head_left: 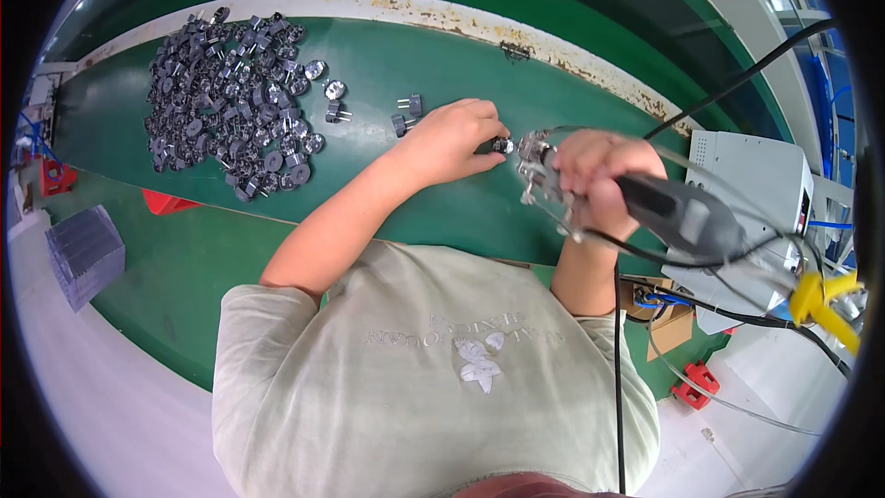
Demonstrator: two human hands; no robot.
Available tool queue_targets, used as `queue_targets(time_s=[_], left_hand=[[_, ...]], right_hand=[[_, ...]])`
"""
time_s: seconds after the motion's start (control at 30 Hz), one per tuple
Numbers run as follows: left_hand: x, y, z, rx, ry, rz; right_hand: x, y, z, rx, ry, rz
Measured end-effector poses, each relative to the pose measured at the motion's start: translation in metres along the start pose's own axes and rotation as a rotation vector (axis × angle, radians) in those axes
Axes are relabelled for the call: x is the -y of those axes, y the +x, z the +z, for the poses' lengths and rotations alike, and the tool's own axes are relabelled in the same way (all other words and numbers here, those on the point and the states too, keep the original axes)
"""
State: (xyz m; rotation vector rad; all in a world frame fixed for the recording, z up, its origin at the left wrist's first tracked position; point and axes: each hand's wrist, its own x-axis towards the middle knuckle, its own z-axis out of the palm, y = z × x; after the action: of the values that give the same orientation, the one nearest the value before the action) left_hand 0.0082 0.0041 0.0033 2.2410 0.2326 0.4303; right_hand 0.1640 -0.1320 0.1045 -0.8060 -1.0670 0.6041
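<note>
My left hand point(450, 144) pinches a small black plug part point(501, 145) between thumb and fingers, its shiny side turned to the right. My right hand point(604, 173) is wrapped round a dark grey powered screwdriver point(684, 214), slightly blurred. The tool's metal nose point(535, 155) points left, close to the plug part; whether they touch I cannot tell. Just left of my left hand lie two loose plug parts with metal pins point(412, 105). Farther left is a big heap of similar black plug parts point(230, 97), with a few strays point(336, 113) at its right edge.
A green work surface point(355, 166) has a worn white ledge point(442, 17) along its far side. At right stand a light grey machine point(749, 175), black cables point(737, 76) and a yellow fitting point(823, 302). A cardboard box point(671, 330) sits below; a grey box point(85, 254) is at left.
</note>
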Motion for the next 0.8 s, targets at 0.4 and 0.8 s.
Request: queue_targets(time_s=[0.4, 0.8], left_hand=[[-0.001, -0.004, -0.001, 0.021, -0.029, -0.029], [0.003, -0.003, -0.001, 0.028, -0.043, -0.017]], right_hand=[[0.014, -0.012, -0.005, 0.092, -0.045, -0.036], [0.003, -0.012, 0.0, 0.096, -0.065, -0.005]])
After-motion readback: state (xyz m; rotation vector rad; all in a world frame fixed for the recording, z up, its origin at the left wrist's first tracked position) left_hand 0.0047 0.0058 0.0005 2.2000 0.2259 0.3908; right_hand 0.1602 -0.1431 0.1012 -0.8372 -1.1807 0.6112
